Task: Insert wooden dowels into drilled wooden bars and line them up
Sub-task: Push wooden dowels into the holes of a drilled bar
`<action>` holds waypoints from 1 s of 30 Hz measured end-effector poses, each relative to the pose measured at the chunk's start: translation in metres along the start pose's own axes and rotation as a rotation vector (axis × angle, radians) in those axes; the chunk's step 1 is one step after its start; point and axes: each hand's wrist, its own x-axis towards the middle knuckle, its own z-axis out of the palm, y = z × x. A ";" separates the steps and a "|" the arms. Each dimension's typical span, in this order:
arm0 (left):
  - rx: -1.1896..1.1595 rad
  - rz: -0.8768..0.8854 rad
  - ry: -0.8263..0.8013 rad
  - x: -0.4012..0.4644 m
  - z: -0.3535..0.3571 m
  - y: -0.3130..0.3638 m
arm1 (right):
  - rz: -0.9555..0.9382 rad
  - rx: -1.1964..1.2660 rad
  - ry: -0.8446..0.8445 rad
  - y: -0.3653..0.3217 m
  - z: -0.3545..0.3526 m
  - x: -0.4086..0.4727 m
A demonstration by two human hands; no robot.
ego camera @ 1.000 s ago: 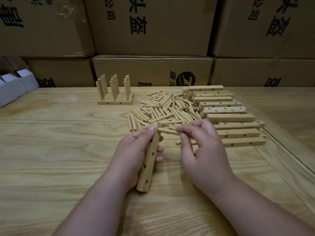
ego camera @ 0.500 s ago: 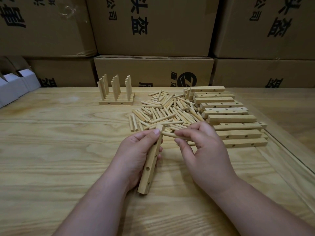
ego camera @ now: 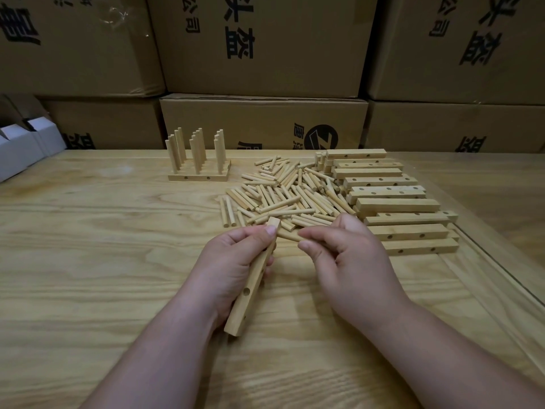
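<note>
Left hand curled round a drilled bar, thumb near its far end; right hand just right, fingertips pinching a dowel.

one view only, from a camera on the person's head, looking forward and steeply down over the wooden counter. it sits close above both forearms, which enter from the bottom edge, the left hand and right hand meeting near the frame's middle. stacked cardboard boxes fill the far top. the wide lens bends the edges.
</note>
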 end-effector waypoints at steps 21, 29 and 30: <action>0.090 0.025 -0.076 -0.005 0.004 -0.002 | 0.183 0.153 -0.252 0.002 -0.002 0.006; 0.135 0.046 -0.116 -0.005 0.003 -0.004 | 0.460 0.426 -0.324 0.003 -0.006 0.007; 0.151 0.061 -0.105 -0.006 0.004 -0.004 | 0.466 0.446 -0.302 0.002 -0.005 0.006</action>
